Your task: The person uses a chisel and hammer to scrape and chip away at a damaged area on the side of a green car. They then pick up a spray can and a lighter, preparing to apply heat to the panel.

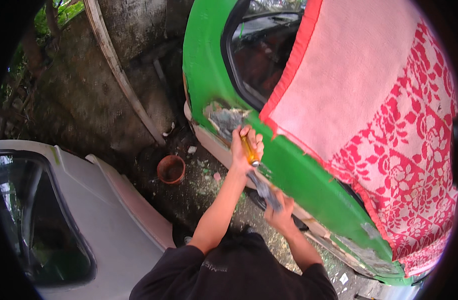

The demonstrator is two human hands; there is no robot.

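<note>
Holds amber translucent tool handle [246, 148] in left hand [237, 151] with fingers wrapped around, mid-frame; grips blurred grey elongated tool [264, 189] in curled right hand [280, 213], lower right of centre, near green car body [295, 167].

Two hands [247, 146] [280, 211] and two tools [247, 149] [264, 189] at centre. Two cars [119, 240] [309, 182], left and right. One pot [182, 174], one towel [364, 100].

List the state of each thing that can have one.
Left hand: closed around yellow handle
Right hand: closed on grey tool
Green vehicle: partly covered, paint missing in patches
Pink cloth: draped over the green vehicle
Reddish pot: mouth up on the ground
Pale vehicle: uncovered where visible
</note>
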